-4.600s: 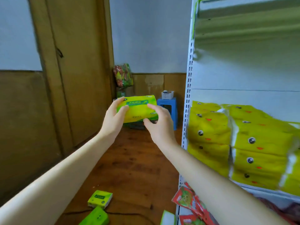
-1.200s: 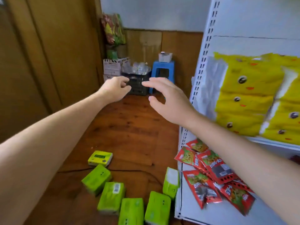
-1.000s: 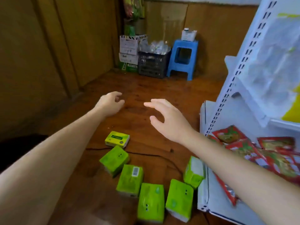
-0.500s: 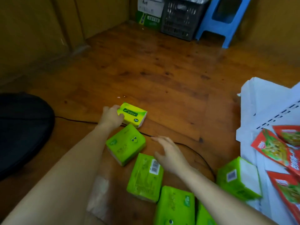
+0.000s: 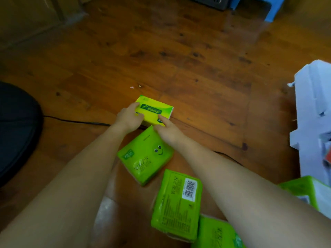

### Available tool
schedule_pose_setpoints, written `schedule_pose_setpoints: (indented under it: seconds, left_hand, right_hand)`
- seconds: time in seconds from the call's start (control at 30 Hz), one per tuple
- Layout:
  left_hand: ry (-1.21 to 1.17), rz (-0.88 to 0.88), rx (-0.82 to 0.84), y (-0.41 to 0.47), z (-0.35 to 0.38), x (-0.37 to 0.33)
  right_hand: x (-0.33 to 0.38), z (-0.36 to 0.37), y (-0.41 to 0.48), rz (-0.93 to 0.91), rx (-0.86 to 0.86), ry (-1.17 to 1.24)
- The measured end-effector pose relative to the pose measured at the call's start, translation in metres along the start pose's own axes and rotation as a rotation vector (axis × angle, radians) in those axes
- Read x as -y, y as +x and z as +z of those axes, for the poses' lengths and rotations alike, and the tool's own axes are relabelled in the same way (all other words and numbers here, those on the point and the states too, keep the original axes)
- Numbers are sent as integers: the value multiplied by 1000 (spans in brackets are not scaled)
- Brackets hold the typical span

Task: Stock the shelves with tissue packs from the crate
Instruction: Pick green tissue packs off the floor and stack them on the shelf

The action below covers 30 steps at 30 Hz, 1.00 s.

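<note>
Nothing legible: blurred print and a barcode [image 5: 189,190] on green tissue pack [image 5: 176,206]

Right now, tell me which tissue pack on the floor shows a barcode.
The green pack just nearer than the smiley-face pack: white barcode label at its upper right corner. That one shows a face, the yellow pack a green banner.

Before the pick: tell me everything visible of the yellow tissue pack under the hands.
The yellow tissue pack is a rectangular block in yellow-green wrap with a dark green label. It lies flat on the wooden floor. The left hand grips its left end; the right hand touches its near-right corner with a fingertip.
</note>
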State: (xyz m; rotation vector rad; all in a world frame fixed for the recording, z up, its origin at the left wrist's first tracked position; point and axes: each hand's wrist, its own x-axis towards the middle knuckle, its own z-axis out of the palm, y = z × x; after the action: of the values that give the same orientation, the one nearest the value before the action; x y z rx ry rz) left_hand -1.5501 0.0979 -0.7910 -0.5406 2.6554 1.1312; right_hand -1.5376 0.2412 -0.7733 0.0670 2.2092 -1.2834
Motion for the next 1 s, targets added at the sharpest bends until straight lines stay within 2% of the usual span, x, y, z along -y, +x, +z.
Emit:
schedule_pose_setpoints:
  seconds: [0.17,0.33,0.5,0.63,0.7,0.8,0.9,1.0]
  left_hand:
    - [-250,-10,-138,-6,1,3]
    - [-463,41,-166,-21,-13,-26]
    - [-641,152,98,-57,-29,-82]
    - [-768,140,96,-97,-32,-127]
    - [-801,162,56,-119,-31,-154]
    - [-765,227,35,-155,-34,-191]
    - [-717,259,33,-190,-57,-216]
    - [-607,316,-116,-214,-97,-238]
  right_hand:
    - [0,-4,-4,95,-92,236]
    - [12,-21,-16,51,-351,419]
    - [32,-64,-49,-63,-530,474]
    - [42,-102,-96,-142,-618,487]
    - [48,-116,-123,-114,-553,607]
    - [62,-135,-173,-73,-360,753]
    - [81,-164,-222,-126,-308,720]
    - [106,-194,-265,-171,-254,577]
